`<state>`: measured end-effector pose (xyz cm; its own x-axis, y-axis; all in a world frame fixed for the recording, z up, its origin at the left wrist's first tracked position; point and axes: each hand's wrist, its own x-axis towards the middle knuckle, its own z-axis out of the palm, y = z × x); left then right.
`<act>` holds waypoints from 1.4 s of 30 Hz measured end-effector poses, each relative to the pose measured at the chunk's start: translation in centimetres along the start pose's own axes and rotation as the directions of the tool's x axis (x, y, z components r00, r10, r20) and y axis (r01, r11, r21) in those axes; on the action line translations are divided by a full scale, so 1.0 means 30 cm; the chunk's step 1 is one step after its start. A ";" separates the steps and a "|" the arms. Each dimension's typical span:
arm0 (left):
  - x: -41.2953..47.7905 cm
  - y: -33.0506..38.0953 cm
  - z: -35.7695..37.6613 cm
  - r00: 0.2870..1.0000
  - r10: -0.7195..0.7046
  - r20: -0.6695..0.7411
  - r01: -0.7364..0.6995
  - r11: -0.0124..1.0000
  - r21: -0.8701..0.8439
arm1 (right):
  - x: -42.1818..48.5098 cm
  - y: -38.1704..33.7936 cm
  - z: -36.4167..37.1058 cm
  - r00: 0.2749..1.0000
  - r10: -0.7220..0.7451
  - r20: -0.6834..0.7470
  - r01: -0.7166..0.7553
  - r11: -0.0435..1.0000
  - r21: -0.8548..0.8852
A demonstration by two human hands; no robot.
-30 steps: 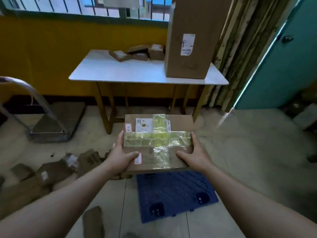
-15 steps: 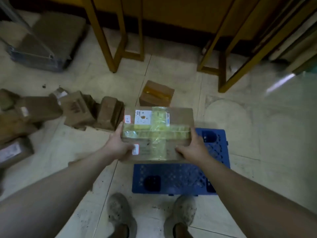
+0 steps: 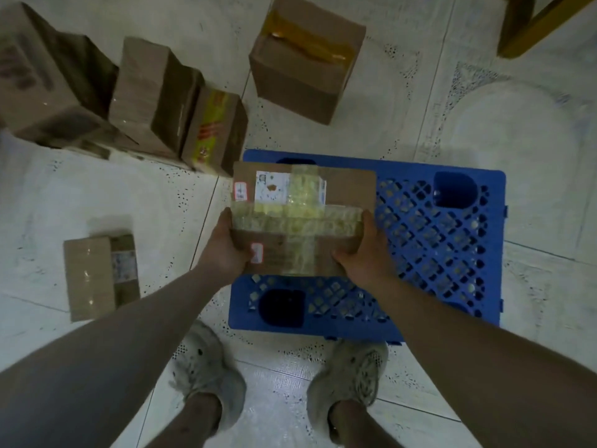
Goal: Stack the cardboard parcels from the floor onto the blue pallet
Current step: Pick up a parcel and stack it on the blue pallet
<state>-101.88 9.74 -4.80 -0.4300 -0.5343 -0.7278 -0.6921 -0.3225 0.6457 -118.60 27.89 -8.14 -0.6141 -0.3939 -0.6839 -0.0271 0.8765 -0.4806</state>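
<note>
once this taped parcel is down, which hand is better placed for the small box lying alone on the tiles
Left, probably. The left hand grips the taped cardboard parcel on the side of the small flat cardboard box lying left of the blue plastic pallet; the right hand holds over the pallet.

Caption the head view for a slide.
Left hand and right hand hold a taped parcel over the blue pallet.

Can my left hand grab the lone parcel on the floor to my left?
Probably not yet: the left hand and right hand both grip the taped parcel over the blue pallet; the lone parcel lies unobstructed.
</note>
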 end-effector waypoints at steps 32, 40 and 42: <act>-1.123 0.927 -1.099 0.966 0.205 -0.155 -0.105 0.865 0.490 | -1.145 -1.400 -0.519 0.946 -0.312 0.083 0.323 0.924 -0.207; -1.449 0.943 -1.396 0.909 0.258 -0.327 -0.078 0.877 0.475 | -1.422 -1.654 -0.507 0.864 -0.487 0.130 0.503 0.825 -0.258; -1.488 0.925 -1.479 0.896 0.265 -0.356 -0.074 0.881 0.468 | -1.461 -1.719 -0.465 0.850 -0.509 0.138 0.527 0.811 -0.256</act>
<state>-76.18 -10.02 55.85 -0.3625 -0.8422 -0.3990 -0.8488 0.1216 0.5145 -101.30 3.81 54.29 -0.3993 -0.8187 -0.4126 -0.5473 0.5739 -0.6092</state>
